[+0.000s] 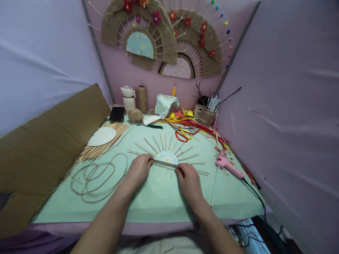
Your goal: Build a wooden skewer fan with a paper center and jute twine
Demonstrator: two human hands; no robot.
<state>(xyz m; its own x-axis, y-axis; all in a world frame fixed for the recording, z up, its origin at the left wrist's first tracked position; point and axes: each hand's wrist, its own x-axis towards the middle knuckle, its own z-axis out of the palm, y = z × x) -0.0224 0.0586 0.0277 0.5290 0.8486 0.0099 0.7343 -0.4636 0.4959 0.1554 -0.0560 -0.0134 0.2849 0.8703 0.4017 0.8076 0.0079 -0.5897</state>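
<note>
A half-round piece (pixel 166 157) covered in pale floral fabric lies flat on the table, with thin wooden sticks fanning out from its curved edge. At the left end of its straight edge, my left hand (pixel 140 167) is closed in a pinch. My right hand (pixel 188 176) pinches the right end the same way. Between the fingertips runs a thin brownish strip along that edge; whether it is twine or a stick I cannot tell. Loose loops of jute twine (pixel 91 201) lie left of my left forearm.
A cardboard sheet (pixel 50 141) leans at left beside wooden sticks and a white oval (pixel 102 136). Red-handled scissors (pixel 182 136), a twine ball (pixel 135 115) and coloured pipe cleaners are at the back. A pink glue gun (pixel 229 165) with its cord lies at right.
</note>
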